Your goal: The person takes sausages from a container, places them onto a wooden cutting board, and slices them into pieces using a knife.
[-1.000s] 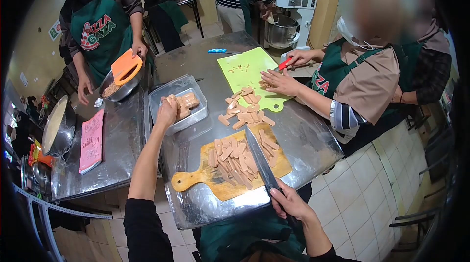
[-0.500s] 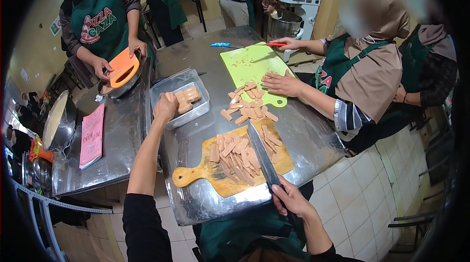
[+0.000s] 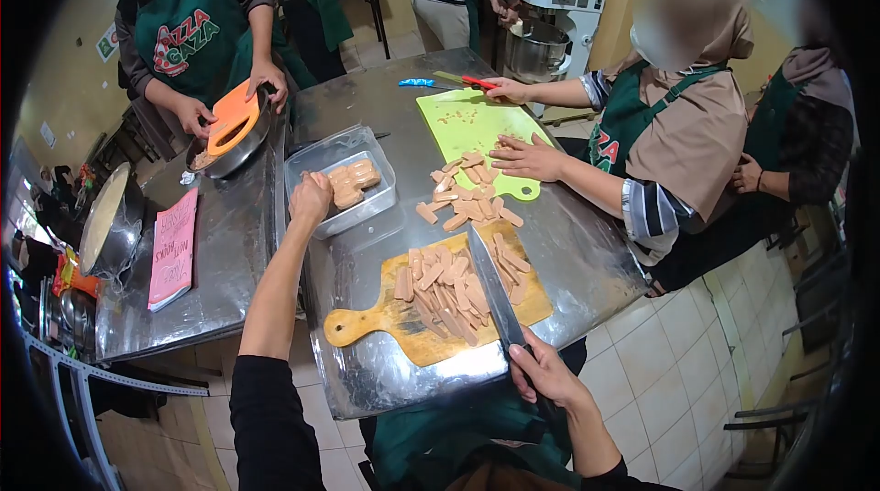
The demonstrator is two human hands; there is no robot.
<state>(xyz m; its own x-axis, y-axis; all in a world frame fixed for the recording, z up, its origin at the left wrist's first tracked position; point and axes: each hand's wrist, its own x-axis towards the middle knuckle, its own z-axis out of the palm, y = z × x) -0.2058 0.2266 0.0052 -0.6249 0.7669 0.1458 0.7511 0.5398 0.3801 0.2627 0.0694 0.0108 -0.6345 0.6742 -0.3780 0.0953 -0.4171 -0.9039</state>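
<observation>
My right hand (image 3: 547,372) grips a large kitchen knife (image 3: 497,297) by its dark handle. The blade lies over a wooden cutting board (image 3: 344,328), pointing away from me. Sliced sausage (image 3: 445,291) is heaped left of the blade, with more pieces to its right. My left hand (image 3: 310,198) reaches into a clear plastic container (image 3: 379,209), its fingers curled at the left side of several whole sausages (image 3: 355,181). Whatever those fingers hold is hidden by the hand.
Opposite, a co-worker holds a red-handled knife (image 3: 478,83) over a green cutting board (image 3: 454,115); loose sausage pieces (image 3: 472,202) lie beside it. At left, another person tilts an orange board (image 3: 232,120) over a metal bowl (image 3: 247,156). A pink notebook (image 3: 172,257) lies nearby.
The co-worker's red-handled knife has shifted left towards the far edge of the green board. My hands stay nearly in place, and the view has shifted slightly.
</observation>
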